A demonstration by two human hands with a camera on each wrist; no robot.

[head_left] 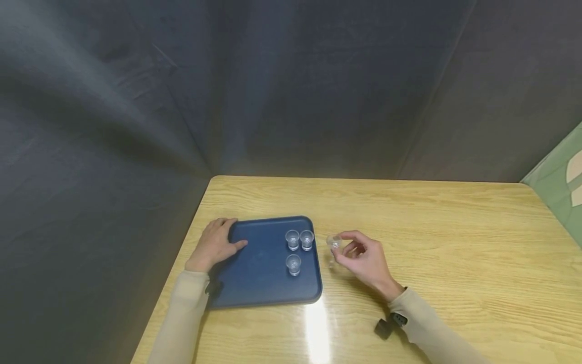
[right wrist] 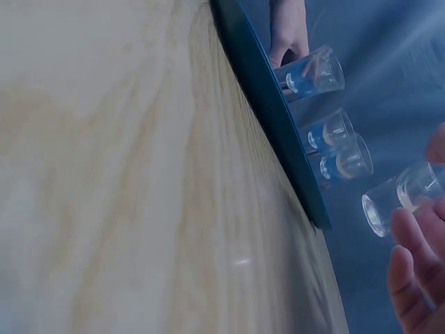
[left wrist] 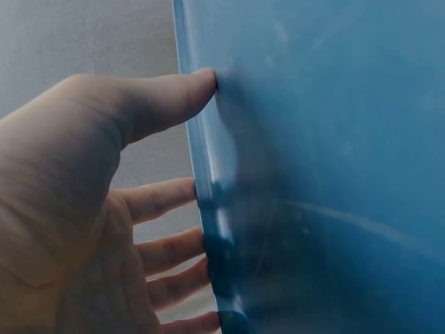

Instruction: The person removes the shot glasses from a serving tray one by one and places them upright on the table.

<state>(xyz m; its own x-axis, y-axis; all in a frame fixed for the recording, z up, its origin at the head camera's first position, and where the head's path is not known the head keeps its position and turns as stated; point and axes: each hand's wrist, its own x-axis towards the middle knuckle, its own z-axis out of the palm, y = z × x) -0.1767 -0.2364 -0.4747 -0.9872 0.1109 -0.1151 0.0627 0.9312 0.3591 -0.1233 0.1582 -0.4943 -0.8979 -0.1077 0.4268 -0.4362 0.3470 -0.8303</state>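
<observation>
My right hand (head_left: pixel 366 258) pinches a small clear shot glass (head_left: pixel 334 242) between thumb and fingers. The glass hangs just off the right side of a dark blue tray (head_left: pixel 259 290). In the right wrist view, that held glass (right wrist: pixel 381 209) is raised and tilted, its base facing the tray. Three more shot glasses stand upright near the tray's right edge: a front one (head_left: pixel 293 265), a back left one (head_left: pixel 292 239) and a back right one (head_left: pixel 306 239). My left hand (head_left: pixel 214 246) holds the tray's left rim, the thumb (left wrist: pixel 174 97) over it and the fingertips at its outer side.
The tray lies on a light wood-grain table (head_left: pixel 436 242). A small dark block-like object (head_left: pixel 383 329) is beside my right wrist. Dark grey fabric (head_left: pixel 318 101) hangs behind the table and along its left side. Something green (head_left: pixel 554 177) shows at the far right.
</observation>
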